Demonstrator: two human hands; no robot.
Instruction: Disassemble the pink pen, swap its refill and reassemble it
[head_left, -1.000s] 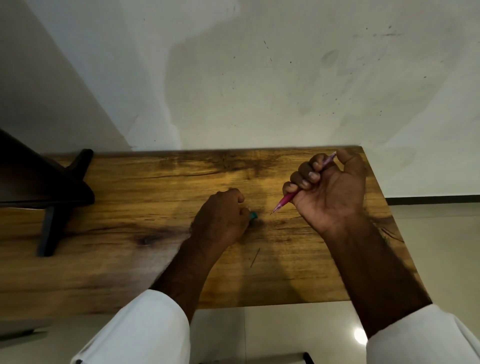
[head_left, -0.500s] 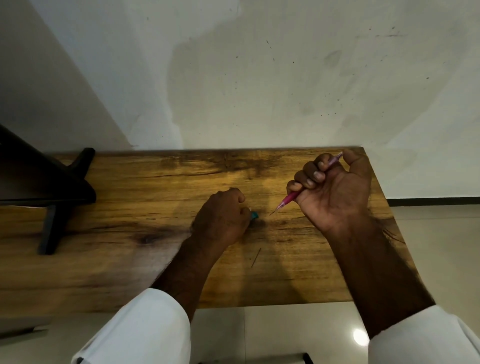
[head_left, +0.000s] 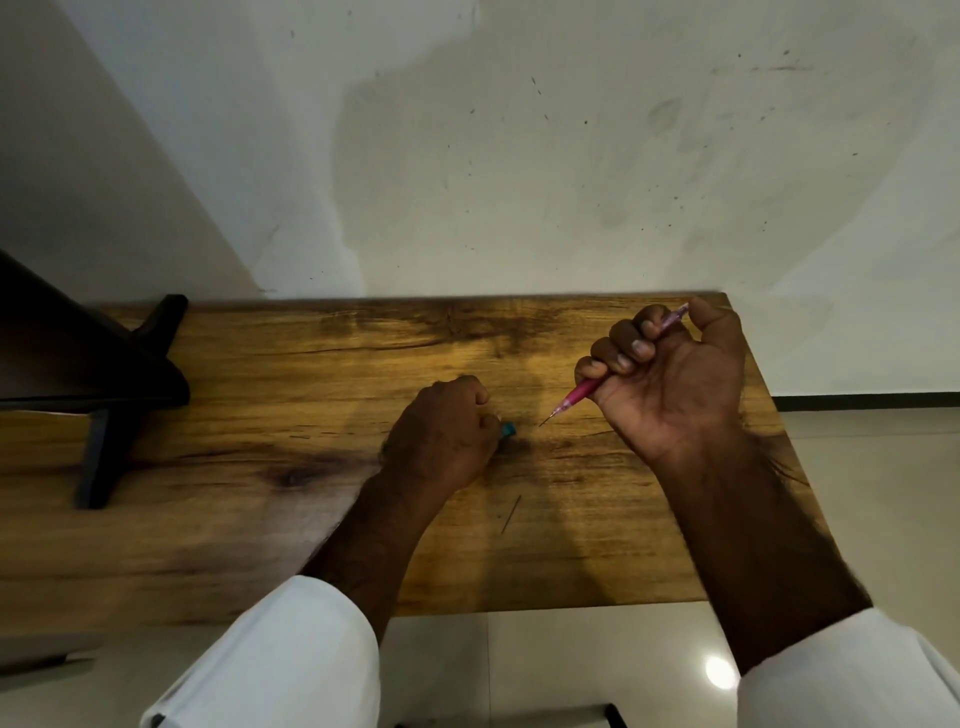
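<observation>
Pink pen (head_left: 582, 389): in right hand (head_left: 670, 379), held above the worktop (head_left: 260, 415), tip slanting down-left; far end pokes out by the thumb.
Look: translucent pink barrel, darker pink near the nose, thin metal point showing; mid-barrel hidden by fingers.
Progress (my read): pen looks assembled w/ a refill tip out. Can't tell if that's the old or new refill, so either the start or the finish.
Left to do: unclear; if early, then unscrew, pull refill, fit other, close up.
Right grip: fist wrapped tight round the pen.
Left hand (head_left: 441, 436): knuckles up, resting on the worktop; grip closed over a small teal piece (head_left: 508, 429), only its end visible; can't tell what it is.
Thin dark stick (head_left: 511, 513): lies on the worktop nearer the person, apart from both hands; poss. a spare refill, too thin to say.
Far left: dark stand (head_left: 104, 405).
</observation>
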